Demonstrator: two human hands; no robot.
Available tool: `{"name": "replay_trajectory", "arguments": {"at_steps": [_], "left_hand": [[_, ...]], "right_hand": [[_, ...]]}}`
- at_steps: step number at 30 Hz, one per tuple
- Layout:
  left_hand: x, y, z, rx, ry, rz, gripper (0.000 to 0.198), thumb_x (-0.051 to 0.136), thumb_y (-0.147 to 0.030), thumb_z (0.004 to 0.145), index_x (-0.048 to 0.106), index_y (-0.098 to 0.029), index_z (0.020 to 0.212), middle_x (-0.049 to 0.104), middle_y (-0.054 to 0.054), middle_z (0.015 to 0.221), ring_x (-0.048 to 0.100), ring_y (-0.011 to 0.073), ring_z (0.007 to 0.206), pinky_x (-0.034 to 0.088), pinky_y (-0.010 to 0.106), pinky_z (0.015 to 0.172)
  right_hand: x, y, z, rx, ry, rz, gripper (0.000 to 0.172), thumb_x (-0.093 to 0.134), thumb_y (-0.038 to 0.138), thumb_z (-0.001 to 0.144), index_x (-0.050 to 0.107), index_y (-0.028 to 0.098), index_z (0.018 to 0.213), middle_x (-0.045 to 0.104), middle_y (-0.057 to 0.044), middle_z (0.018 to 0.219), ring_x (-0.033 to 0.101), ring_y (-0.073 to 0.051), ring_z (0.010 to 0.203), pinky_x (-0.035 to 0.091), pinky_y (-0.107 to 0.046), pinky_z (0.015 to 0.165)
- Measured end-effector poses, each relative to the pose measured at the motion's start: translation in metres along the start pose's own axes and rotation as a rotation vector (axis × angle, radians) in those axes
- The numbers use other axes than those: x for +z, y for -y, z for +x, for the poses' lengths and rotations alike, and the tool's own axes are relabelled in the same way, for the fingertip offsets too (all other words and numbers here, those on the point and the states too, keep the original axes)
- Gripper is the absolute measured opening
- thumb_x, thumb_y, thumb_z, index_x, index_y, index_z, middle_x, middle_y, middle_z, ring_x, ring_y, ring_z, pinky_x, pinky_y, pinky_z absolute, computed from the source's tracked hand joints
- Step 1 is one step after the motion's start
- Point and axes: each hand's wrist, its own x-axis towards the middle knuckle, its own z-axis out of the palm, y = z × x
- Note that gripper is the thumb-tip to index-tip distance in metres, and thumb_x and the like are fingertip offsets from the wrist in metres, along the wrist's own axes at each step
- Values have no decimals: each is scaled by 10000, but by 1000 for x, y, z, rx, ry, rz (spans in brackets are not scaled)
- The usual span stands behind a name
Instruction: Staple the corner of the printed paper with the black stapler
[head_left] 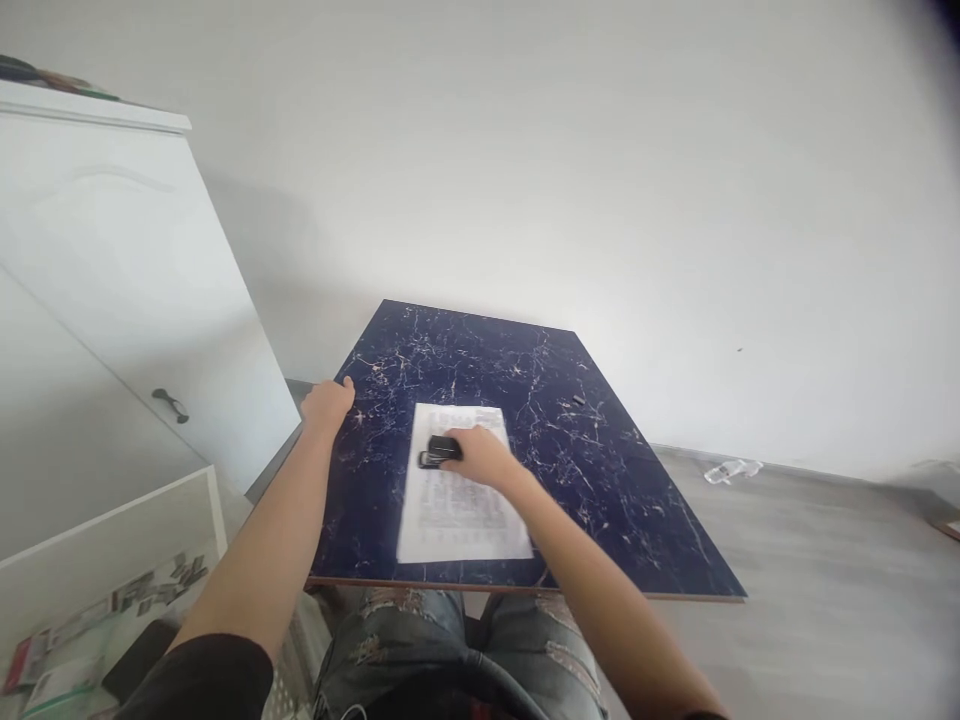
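My right hand [482, 455] is closed around a black stapler [442, 450], its open-looking front end pointing left. The stapler is over the upper part of a white printed sheet of paper [457, 510], which lies on the dark blue marbled table [615, 510]; whether it touches the paper I cannot tell. At the table's left edge, my left hand [328, 405] grips the rim, with the thumb on top and the other fingers mostly hidden. A small dark piece [578, 400] lies on the table to the right of the paper.
On the left stands a white cabinet [112, 250] with a dark handle. Below it, an open white-framed bin [214, 510] holds several small grey pieces and boxes. A clear plastic item [731, 471] lies on the grey floor by the wall. My legs in jeans [405, 640] are under the table's front edge.
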Motion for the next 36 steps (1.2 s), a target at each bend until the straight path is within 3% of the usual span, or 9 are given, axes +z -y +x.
{"name": "replay_trajectory", "arguments": {"at_steps": [5,9,12,14,18,22,25,31,36], "left_hand": [[-2,-1,-6,-14,42,104,639,404,-529,999,711,-10,1213,695,336,1222,673,447,1183,510,528,972],[1,-1,-3,-21,49,116,661,390,-528,1007,703,8,1231,686,331,1259,668,446,1192,497,521,1000],[4,0,-1,-12,27,115,660,384,-528,1007,709,7,1218,687,331,1255,666,452,1189,502,521,988],[5,1,-1,2,27,107,655,377,-523,1009,713,5,1200,689,331,1241,673,451,1171,508,519,974],[9,0,-4,15,-7,88,638,374,-495,1015,664,20,1256,673,343,1246,672,451,1161,507,525,968],[12,-4,-8,41,-93,116,687,382,-528,1016,561,25,1383,593,361,1367,628,484,1223,488,550,993],[10,-5,-10,41,-52,113,681,372,-539,1024,557,15,1376,638,344,1307,648,478,1196,489,552,989],[8,-5,-10,32,-34,89,626,401,-522,1020,582,3,1309,698,325,1200,682,459,1152,500,537,957],[11,-3,-8,54,-58,79,601,412,-517,1019,592,-8,1281,705,332,1168,688,454,1143,503,528,944]], "right_hand": [[22,75,56,-40,24,-120,318,719,391,912,710,171,1141,781,-129,1052,726,-304,1007,494,-440,984],[26,78,63,-57,20,-88,419,756,441,898,692,160,1203,774,-153,1097,716,-344,1067,448,-530,1073],[16,34,56,-273,-7,144,694,824,507,830,594,263,1439,712,-114,1333,646,-343,1258,449,-522,1112],[2,-24,45,-318,-143,272,639,768,473,880,578,340,1475,660,-60,1430,617,-300,1315,466,-494,1113],[-26,-175,9,303,-600,122,297,595,251,898,767,191,1133,753,-137,1148,705,-289,1074,506,-480,1047],[-39,-281,-23,484,-613,-89,417,569,291,884,741,175,1245,705,-164,1299,632,-319,1238,428,-496,1140],[-40,-304,-29,459,-563,-97,407,541,322,899,759,178,1211,723,-150,1296,635,-319,1241,400,-501,1166],[-41,-305,-19,391,-539,-60,328,515,273,869,795,198,1022,785,-131,1115,709,-301,1044,504,-449,1035],[-37,-258,25,351,-618,37,385,586,266,856,732,167,1198,804,-124,1034,732,-292,975,520,-459,1005]]}}
